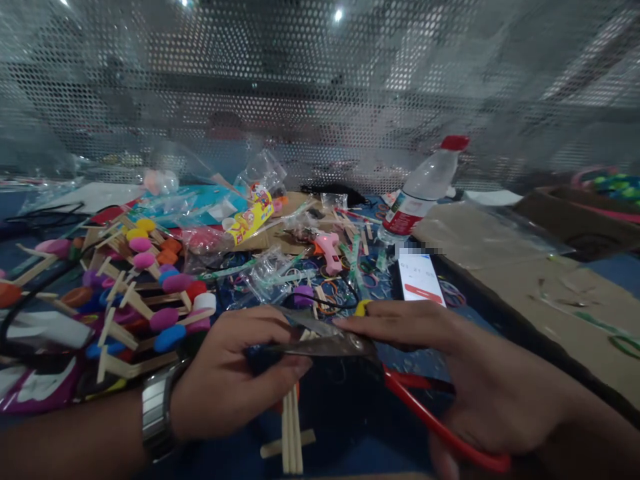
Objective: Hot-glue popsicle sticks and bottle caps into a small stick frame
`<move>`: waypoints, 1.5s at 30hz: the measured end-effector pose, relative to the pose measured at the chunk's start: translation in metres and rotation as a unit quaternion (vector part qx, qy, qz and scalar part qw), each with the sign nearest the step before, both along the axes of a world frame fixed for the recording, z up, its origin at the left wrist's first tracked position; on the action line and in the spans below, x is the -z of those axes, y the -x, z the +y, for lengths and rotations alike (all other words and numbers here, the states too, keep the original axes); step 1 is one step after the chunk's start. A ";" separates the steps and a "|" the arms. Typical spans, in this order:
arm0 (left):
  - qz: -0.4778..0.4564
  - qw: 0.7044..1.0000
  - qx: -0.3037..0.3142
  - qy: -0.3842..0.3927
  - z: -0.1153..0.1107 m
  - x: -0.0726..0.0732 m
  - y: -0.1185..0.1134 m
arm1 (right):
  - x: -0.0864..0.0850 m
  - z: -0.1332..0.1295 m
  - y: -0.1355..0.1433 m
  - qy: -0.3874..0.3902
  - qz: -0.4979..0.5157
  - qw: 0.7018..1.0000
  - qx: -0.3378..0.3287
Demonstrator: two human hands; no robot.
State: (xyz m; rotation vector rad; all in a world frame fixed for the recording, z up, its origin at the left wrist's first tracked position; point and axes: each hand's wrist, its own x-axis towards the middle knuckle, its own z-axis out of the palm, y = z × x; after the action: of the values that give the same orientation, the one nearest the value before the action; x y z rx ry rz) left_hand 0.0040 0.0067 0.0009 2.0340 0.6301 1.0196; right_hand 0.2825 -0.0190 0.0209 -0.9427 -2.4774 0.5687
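Note:
My left hand [235,373], with a metal-band watch [159,412] at the wrist, is closed around a small bundle of wooden craft sticks [291,433]. The bundle stands roughly upright, with a short stick [288,443] lying across near its lower end. In my right hand [465,360] is a pair of scissors [425,413] with red handles. Their blades are spread and point left, reaching the bundle between my left thumb and fingers. Whether the blades touch the sticks or a band on them, I cannot tell. An orange piece shows partly behind the sticks below my left thumb.
Many craft-stick pieces with coloured plastic cups [165,320] are heaped at the left. Beyond my hands lie a pink glue gun [330,252], rubber bands, plastic wrappers and a phone [420,277]. A bottle [417,190] stands behind the phone, with a cardboard box [580,213] at the right.

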 end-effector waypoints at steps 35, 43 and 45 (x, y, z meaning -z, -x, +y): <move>0.018 0.999 0.023 -0.019 -0.003 -0.005 -0.002 | -0.009 0.002 0.006 0.095 0.009 0.995 -0.031; 0.019 0.999 0.019 -0.021 -0.004 -0.006 -0.003 | -0.010 0.001 0.004 0.115 0.027 0.992 -0.048; 0.021 0.999 0.021 -0.020 -0.005 -0.006 -0.003 | -0.010 0.001 0.004 0.118 0.032 0.991 -0.053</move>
State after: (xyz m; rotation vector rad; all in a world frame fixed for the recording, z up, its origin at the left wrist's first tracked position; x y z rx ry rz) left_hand 0.0069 0.0021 0.0067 2.0998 0.5914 0.9736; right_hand 0.2784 -0.0177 0.0307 -0.8662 -2.4504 0.9297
